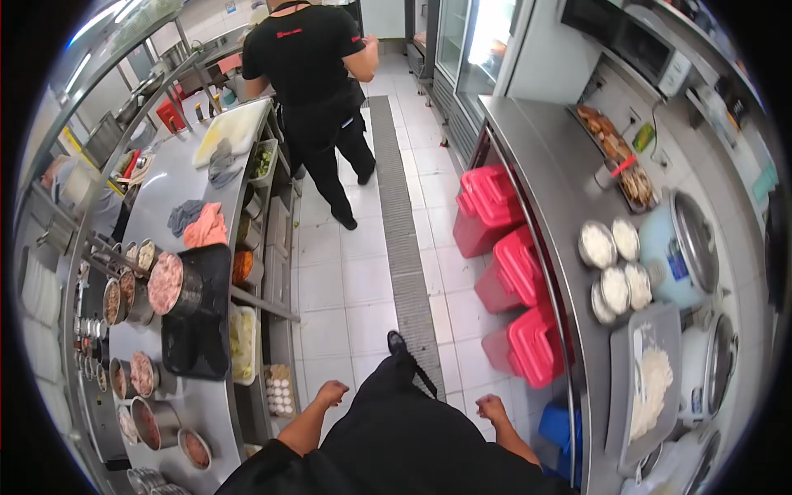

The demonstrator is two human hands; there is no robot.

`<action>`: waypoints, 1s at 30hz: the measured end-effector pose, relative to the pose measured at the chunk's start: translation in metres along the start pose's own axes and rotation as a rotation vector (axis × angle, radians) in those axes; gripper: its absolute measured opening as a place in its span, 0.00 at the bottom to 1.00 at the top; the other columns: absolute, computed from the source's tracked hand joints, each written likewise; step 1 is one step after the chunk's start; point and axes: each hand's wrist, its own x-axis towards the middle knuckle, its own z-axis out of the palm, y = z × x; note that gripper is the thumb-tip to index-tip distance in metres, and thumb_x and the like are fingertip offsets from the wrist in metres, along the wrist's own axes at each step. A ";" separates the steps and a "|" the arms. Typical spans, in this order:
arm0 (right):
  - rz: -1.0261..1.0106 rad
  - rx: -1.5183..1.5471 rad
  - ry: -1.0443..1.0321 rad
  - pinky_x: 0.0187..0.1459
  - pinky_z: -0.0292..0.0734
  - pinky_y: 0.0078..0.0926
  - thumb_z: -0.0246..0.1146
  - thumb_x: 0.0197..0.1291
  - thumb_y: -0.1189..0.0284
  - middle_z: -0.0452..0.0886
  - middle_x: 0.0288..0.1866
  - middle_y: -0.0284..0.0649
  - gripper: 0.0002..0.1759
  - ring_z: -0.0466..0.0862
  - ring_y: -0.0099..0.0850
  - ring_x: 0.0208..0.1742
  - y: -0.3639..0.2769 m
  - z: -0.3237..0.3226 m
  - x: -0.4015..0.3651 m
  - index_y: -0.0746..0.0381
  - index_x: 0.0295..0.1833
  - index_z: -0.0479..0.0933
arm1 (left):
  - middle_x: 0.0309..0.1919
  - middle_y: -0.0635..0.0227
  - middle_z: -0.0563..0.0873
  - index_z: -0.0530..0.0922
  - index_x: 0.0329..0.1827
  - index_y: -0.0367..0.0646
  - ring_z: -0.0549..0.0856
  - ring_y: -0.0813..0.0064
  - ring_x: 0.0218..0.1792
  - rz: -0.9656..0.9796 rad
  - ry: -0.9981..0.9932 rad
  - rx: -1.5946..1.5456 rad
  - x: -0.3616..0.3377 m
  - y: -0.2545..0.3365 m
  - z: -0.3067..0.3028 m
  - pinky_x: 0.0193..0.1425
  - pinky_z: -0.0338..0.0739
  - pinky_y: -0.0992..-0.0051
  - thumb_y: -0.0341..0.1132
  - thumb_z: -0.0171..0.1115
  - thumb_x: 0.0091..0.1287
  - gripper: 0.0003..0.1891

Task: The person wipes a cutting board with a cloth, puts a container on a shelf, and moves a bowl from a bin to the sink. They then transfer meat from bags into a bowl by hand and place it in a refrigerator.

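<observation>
My left hand hangs low beside my black clothing, its fingers loosely curled with nothing in them. The nearest thing to it is a carton of eggs on a low shelf under the left counter. On the other side, my right hand is also curled and holds nothing. It is held out over the floor, apart from the red lidded bins and a blue container under the right counter. One black shoe of mine shows on the floor.
A person in black stands ahead in the aisle, back turned. The left steel counter carries metal pots of meat, a black tray and cloths. Rice bowls, a rice tub and cookers crowd the right counter.
</observation>
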 end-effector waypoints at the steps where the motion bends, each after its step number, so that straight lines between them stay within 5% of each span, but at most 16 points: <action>1: 0.062 0.017 -0.006 0.24 0.79 0.27 0.64 0.57 0.70 0.77 0.24 0.37 0.08 0.82 0.30 0.23 -0.022 -0.009 0.006 0.62 0.36 0.73 | 0.27 0.66 0.82 0.79 0.43 0.42 0.82 0.70 0.25 -0.058 -0.026 0.029 0.019 0.019 -0.003 0.26 0.79 0.65 0.43 0.65 0.60 0.15; 5: 0.112 0.073 0.079 0.23 0.78 0.27 0.67 0.54 0.70 0.79 0.26 0.39 0.09 0.83 0.29 0.24 -0.110 -0.031 0.036 0.62 0.32 0.75 | 0.25 0.62 0.84 0.82 0.37 0.44 0.84 0.70 0.26 0.044 -0.056 0.317 0.091 0.113 -0.032 0.29 0.80 0.67 0.48 0.60 0.60 0.16; 8: 0.074 0.163 0.126 0.24 0.79 0.27 0.64 0.57 0.67 0.77 0.24 0.38 0.11 0.82 0.30 0.25 -0.172 -0.035 0.064 0.64 0.33 0.75 | 0.33 0.58 0.87 0.84 0.42 0.45 0.86 0.59 0.38 0.317 0.037 0.412 0.137 0.220 -0.059 0.43 0.80 0.63 0.48 0.60 0.57 0.19; 10: 0.065 0.175 0.145 0.24 0.79 0.27 0.63 0.57 0.66 0.76 0.24 0.38 0.11 0.82 0.31 0.25 -0.210 -0.026 0.085 0.64 0.33 0.75 | 0.27 0.62 0.85 0.82 0.42 0.39 0.82 0.72 0.23 0.557 0.136 0.318 0.159 0.285 -0.081 0.29 0.78 0.71 0.45 0.62 0.59 0.18; 12: 0.080 0.175 0.157 0.23 0.78 0.27 0.61 0.59 0.65 0.75 0.22 0.38 0.12 0.82 0.31 0.23 -0.248 -0.015 0.104 0.65 0.33 0.75 | 0.41 0.59 0.87 0.83 0.45 0.46 0.85 0.60 0.45 0.493 0.145 0.274 0.142 0.363 -0.110 0.51 0.78 0.65 0.49 0.60 0.57 0.19; 16: 0.147 0.156 0.087 0.20 0.77 0.28 0.59 0.62 0.64 0.75 0.22 0.38 0.14 0.79 0.32 0.18 -0.292 0.008 0.149 0.66 0.34 0.75 | 0.40 0.60 0.87 0.83 0.43 0.46 0.85 0.63 0.44 0.517 0.209 0.237 0.155 0.450 -0.161 0.50 0.78 0.67 0.47 0.60 0.57 0.18; 21: 0.183 0.139 0.058 0.18 0.78 0.31 0.61 0.59 0.66 0.76 0.24 0.42 0.13 0.80 0.36 0.17 -0.316 0.014 0.260 0.67 0.36 0.76 | 0.39 0.59 0.87 0.84 0.42 0.45 0.85 0.63 0.43 0.391 0.250 0.248 0.237 0.452 -0.219 0.49 0.78 0.67 0.47 0.60 0.57 0.17; 23: -0.305 -0.528 -0.006 0.26 0.82 0.34 0.63 0.54 0.69 0.79 0.28 0.46 0.12 0.83 0.37 0.24 -0.321 0.005 0.320 0.66 0.40 0.78 | 0.35 0.56 0.87 0.84 0.40 0.43 0.86 0.60 0.40 0.174 0.174 0.376 0.254 0.438 -0.244 0.47 0.79 0.64 0.48 0.60 0.57 0.19; 24: 0.247 0.171 0.078 0.40 0.83 0.35 0.67 0.48 0.70 0.82 0.33 0.47 0.16 0.85 0.38 0.36 -0.389 0.014 0.314 0.63 0.45 0.81 | 0.31 0.57 0.87 0.84 0.39 0.41 0.86 0.59 0.36 0.163 0.186 0.372 0.284 0.406 -0.254 0.45 0.79 0.63 0.49 0.61 0.57 0.19; 26: 0.031 -0.357 0.093 0.49 0.80 0.37 0.67 0.46 0.71 0.84 0.39 0.47 0.16 0.85 0.39 0.43 -0.394 0.025 0.434 0.62 0.44 0.83 | 0.23 0.62 0.84 0.83 0.38 0.41 0.83 0.67 0.22 -0.023 0.162 0.134 0.269 0.404 -0.274 0.28 0.80 0.65 0.47 0.64 0.58 0.17; 27: -0.484 -0.976 -0.215 0.24 0.75 0.32 0.58 0.53 0.70 0.77 0.20 0.42 0.09 0.80 0.31 0.20 -0.472 0.010 0.438 0.63 0.28 0.80 | 0.22 0.64 0.82 0.82 0.39 0.43 0.81 0.68 0.20 -0.033 0.195 0.011 0.264 0.412 -0.285 0.24 0.78 0.66 0.44 0.64 0.59 0.14; 28: -0.424 -0.777 -0.069 0.27 0.76 0.35 0.58 0.54 0.66 0.80 0.22 0.43 0.12 0.81 0.33 0.22 -0.513 0.024 0.486 0.62 0.26 0.81 | 0.21 0.67 0.81 0.81 0.40 0.44 0.79 0.70 0.17 -0.051 0.217 -0.118 0.259 0.418 -0.290 0.20 0.76 0.67 0.42 0.63 0.60 0.12; 29: -0.508 -0.896 -0.139 0.31 0.77 0.39 0.57 0.55 0.62 0.82 0.24 0.46 0.16 0.83 0.38 0.25 -0.549 0.030 0.544 0.64 0.28 0.81 | 0.21 0.67 0.81 0.81 0.40 0.44 0.79 0.70 0.17 -0.059 0.200 -0.124 0.260 0.422 -0.295 0.20 0.76 0.67 0.42 0.63 0.60 0.12; 30: -0.402 -0.883 -0.098 0.34 0.77 0.41 0.58 0.54 0.60 0.83 0.25 0.47 0.17 0.83 0.41 0.27 -0.648 0.037 0.533 0.64 0.28 0.81 | 0.23 0.66 0.81 0.80 0.43 0.44 0.80 0.69 0.18 -0.099 0.230 -0.295 0.267 0.425 -0.305 0.21 0.76 0.68 0.41 0.63 0.61 0.12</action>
